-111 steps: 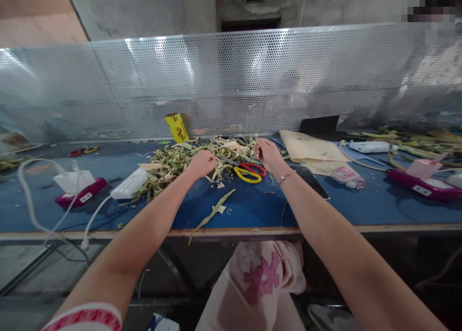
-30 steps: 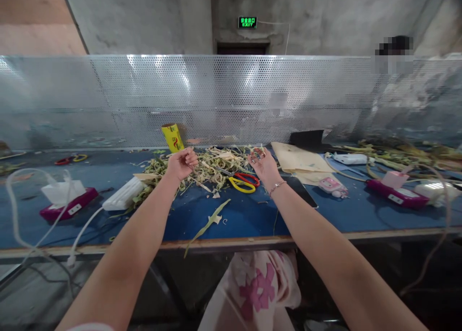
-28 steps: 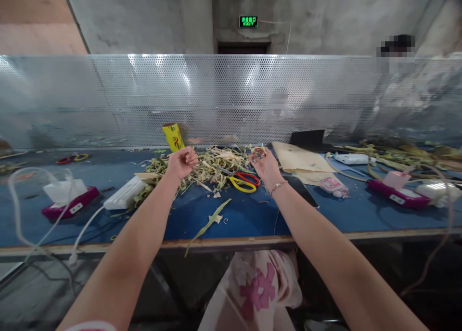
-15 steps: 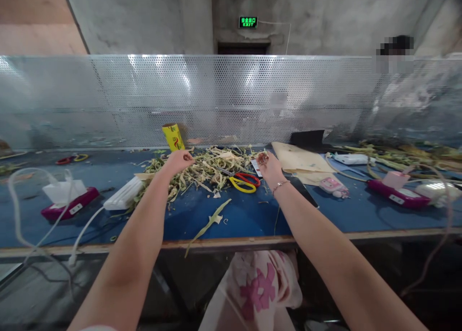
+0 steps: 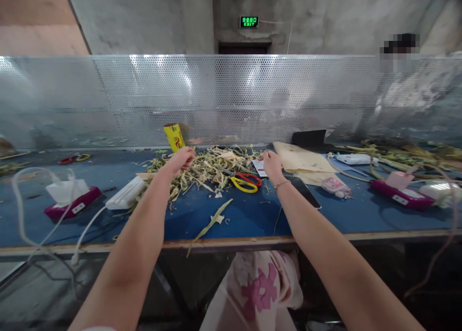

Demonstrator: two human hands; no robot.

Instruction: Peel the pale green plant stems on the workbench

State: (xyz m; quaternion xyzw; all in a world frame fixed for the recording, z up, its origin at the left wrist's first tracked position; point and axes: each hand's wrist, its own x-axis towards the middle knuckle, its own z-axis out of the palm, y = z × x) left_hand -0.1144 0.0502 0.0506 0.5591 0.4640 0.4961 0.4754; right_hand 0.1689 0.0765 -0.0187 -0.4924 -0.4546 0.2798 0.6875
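A loose heap of dry, pale green and straw-coloured plant scraps [image 5: 216, 165] lies at the middle of the blue table. At its left edge is my left hand [image 5: 183, 159], fingers curled closed; whatever may be in them is hidden. My right hand [image 5: 271, 163], wearing a bracelet, is closed too at the heap's right side, beside a small printed card [image 5: 259, 167]. I cannot make out anything in its fingers. Between the hands, scissors with red and yellow handles [image 5: 246, 182] rest against the scraps. Closer to me lies a long green leaf strip [image 5: 212, 222].
Behind the table [image 5: 231, 227] stands a perforated metal screen [image 5: 231, 88], with a yellow box [image 5: 174, 137] before it. To the left are a white power strip [image 5: 126, 193] and a purple socket block [image 5: 72, 203]; to the right, brown paper [image 5: 305, 158], a dark flat device [image 5: 305, 191] and another purple block [image 5: 400, 195].
Both hands have turned slightly: the left shows more of its back, and the right has closed its fingers further. The scissors, heap and leaf strip stay in place.
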